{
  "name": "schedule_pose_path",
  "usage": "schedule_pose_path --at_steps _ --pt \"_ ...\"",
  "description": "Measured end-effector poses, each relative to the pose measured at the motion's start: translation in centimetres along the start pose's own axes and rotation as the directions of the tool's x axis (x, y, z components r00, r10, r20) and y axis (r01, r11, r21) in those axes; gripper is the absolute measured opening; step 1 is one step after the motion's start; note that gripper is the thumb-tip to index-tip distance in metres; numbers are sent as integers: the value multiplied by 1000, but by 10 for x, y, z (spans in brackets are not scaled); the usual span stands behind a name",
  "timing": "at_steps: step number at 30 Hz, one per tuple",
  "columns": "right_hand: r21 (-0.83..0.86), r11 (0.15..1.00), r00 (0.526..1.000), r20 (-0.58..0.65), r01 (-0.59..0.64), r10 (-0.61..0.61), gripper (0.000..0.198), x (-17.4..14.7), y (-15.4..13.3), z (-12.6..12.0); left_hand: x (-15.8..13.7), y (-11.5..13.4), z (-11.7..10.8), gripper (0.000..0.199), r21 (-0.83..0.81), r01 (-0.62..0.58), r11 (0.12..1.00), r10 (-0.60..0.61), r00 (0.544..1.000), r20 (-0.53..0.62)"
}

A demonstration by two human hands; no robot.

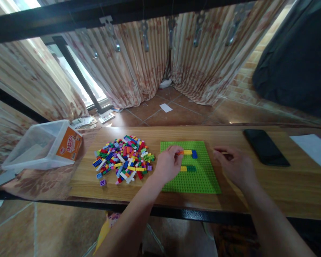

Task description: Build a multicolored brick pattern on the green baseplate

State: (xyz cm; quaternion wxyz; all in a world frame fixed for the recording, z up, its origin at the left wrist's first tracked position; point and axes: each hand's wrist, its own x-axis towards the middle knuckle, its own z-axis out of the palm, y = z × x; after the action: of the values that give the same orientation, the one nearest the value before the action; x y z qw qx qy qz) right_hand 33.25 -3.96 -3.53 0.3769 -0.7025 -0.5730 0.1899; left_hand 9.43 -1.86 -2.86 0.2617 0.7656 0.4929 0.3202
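My left hand (169,163) is over the left part of a green studded baseplate (203,182). Its fingertips pinch an orange toy brick (180,152) at the left end of a row on the plate. That row continues with a yellow brick (187,152) and a blue brick (194,154). Nearer me is a second row, with a yellow brick (183,168) and a dark green brick (191,169); my left hand covers its left end. Just right of the plate hovers my right hand (237,166), fingers curled and thumb against index; anything between them is hidden.
A pile of mixed toy bricks (127,157) spreads left of the plate on the wooden table (192,134). Farther left stands a clear plastic box (42,142) with an orange label. On the right lie a black phone (266,147) and white paper (312,150).
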Motion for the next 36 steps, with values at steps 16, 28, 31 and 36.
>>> schedule_pose_path --at_steps 16,28,31,36 --pt "369 924 973 230 -102 16 29 -7 -11 15 -6 -11 -9 24 -163 106 981 -113 993 -33" --pt "120 963 907 324 243 -269 32 -15 -14 26 -7 -8 -6 25 -118 104 988 -104 995 8" --pt "96 957 899 327 275 -291 33 -15 -12 28 -7 -8 -6 24 -99 95 991 -95 995 9" --pt "79 953 900 314 292 -302 33 -14 -12 28 -8 -8 -7 24 -76 84 994 -83 996 14"
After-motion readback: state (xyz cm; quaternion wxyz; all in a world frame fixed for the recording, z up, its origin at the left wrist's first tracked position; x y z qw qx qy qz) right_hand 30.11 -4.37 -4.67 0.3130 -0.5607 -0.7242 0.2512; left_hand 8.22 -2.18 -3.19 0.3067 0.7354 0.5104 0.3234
